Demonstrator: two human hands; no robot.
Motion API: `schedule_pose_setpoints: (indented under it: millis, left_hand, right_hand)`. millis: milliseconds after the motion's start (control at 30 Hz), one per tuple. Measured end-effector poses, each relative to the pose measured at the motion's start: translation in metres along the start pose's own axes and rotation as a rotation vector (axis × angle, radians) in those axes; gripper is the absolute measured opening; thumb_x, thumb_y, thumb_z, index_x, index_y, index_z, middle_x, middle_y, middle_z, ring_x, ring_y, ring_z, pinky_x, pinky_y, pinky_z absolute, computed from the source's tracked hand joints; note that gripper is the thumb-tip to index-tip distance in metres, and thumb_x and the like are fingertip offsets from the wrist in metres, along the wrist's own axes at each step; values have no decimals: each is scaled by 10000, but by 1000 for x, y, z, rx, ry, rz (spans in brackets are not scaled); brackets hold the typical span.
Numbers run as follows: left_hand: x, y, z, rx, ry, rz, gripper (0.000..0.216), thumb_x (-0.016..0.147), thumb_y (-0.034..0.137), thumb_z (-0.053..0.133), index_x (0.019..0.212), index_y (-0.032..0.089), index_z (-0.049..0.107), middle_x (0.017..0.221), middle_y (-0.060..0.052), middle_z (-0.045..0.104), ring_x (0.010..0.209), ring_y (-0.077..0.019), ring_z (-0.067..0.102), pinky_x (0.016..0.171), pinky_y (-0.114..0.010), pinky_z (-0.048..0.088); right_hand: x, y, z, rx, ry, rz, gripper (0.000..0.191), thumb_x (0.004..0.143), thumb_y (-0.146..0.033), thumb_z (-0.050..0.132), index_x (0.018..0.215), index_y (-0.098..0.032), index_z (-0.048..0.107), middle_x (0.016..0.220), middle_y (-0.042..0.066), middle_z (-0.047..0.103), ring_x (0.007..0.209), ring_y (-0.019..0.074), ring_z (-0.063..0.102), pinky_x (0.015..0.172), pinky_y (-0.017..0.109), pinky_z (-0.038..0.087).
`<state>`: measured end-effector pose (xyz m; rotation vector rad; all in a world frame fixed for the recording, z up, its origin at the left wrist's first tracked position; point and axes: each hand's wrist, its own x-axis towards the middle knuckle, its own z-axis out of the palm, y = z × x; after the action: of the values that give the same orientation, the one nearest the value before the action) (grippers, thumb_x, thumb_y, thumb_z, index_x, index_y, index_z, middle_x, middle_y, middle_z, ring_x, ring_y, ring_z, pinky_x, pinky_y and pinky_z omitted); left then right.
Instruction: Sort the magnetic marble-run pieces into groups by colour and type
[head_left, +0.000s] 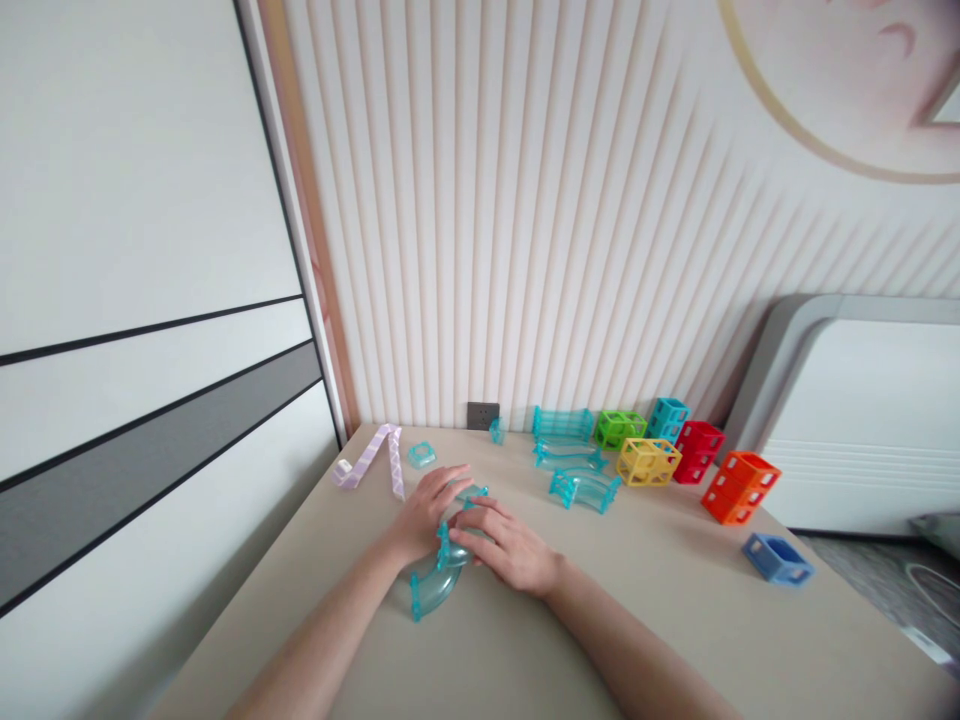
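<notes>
Near the middle of the table, both hands are at a cluster of clear teal curved track pieces. My right hand (506, 542) curls its fingers over one teal curved track piece (459, 553), gripping it from the right. My left hand (426, 512) lies along the left side of the same cluster, its fingers reaching over another part of it; the thumb side is partly hidden. Below the hands, a second curved track piece (437, 592) rests on the table. How the pieces join is hidden by the fingers.
Several teal track pieces (586, 490) lie at the back, beside green (620, 429), yellow (648, 462), red (699, 451) and orange (741, 487) block frames. A blue frame (778, 558) sits near the right edge. At the left are a small teal piece (422, 455) and a folded lilac strip (373, 456).
</notes>
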<state>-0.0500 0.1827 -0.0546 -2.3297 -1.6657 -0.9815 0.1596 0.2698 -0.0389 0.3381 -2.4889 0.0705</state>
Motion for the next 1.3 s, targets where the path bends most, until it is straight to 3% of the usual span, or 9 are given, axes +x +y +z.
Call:
schedule_pose_setpoints:
  millis: [133, 300, 367, 567, 800, 933, 1100, 1300]
  left_hand:
    - [2, 8, -7, -63, -65, 101, 410, 958, 319, 528, 1360, 237, 540, 1425, -96, 576, 1327, -244, 516, 1148, -439, 396]
    - [2, 4, -3, -58, -34, 63, 297, 943, 316, 538, 1208, 224, 636, 1098, -80, 727, 1058, -238, 664, 976, -411, 527]
    - [0, 4, -3, -35, -18, 53, 321, 936, 308, 536, 1232, 218, 620, 1032, -73, 737, 997, -237, 681, 920, -400, 555]
    - [-2, 9, -7, -55, -31, 63, 388, 958, 303, 532, 1339, 238, 553, 1092, -59, 750, 980, -236, 709, 883, -359, 581]
    - [-4, -9, -8, 59, 79, 79, 257, 1007, 296, 475, 1208, 230, 622, 942, -40, 749, 897, -214, 708, 824, -366, 579]
    - [-7, -19, -10, 135, 170, 4, 215, 991, 341, 532, 1133, 215, 632, 957, -56, 742, 918, -220, 705, 830, -366, 569]
    - [-7, -23, -12, 339, 191, -112, 146, 956, 326, 596, 1013, 204, 651, 893, -67, 732, 889, -246, 696, 812, -385, 550]
    - [0, -12, -14, 554, 93, -100, 128, 953, 283, 597, 930, 174, 658, 840, -81, 714, 851, -275, 672, 757, -415, 524]
  right_hand:
    - [3, -7, 3, 12, -41, -29, 412, 1067, -245, 366, 1472, -218, 435, 1264, 108, 661, 1293, 181, 537, 1175, 409, 368]
    - [1, -3, 6, -18, -46, -11, 374, 1074, -221, 341, 1418, -192, 486, 1271, 104, 651, 1306, 172, 509, 1143, 378, 405]
    - [0, -1, 6, -19, -20, -9, 369, 1076, -205, 335, 1410, -170, 489, 1265, 115, 647, 1300, 174, 509, 1127, 371, 418]
    - [0, 2, 3, -15, 4, 24, 360, 1075, -210, 361, 1410, -196, 491, 1266, 100, 654, 1286, 171, 525, 1086, 346, 454]
    - [-3, 6, 5, -60, 40, 25, 409, 1078, -196, 323, 1481, -209, 396, 1381, 112, 605, 1370, 167, 462, 1144, 388, 400]
    - [-6, 8, 6, -64, 115, 161, 464, 1027, -130, 349, 1475, -239, 399, 1383, 137, 575, 1326, 217, 495, 1083, 437, 451]
    - [-8, 8, 3, -42, 126, 350, 448, 987, -283, 489, 1427, -203, 459, 1356, 179, 562, 1237, 283, 549, 1000, 470, 491]
    - [-9, 9, 14, -75, 192, 400, 500, 994, -482, 515, 1409, -205, 489, 1253, 168, 623, 1121, 274, 623, 927, 433, 528]
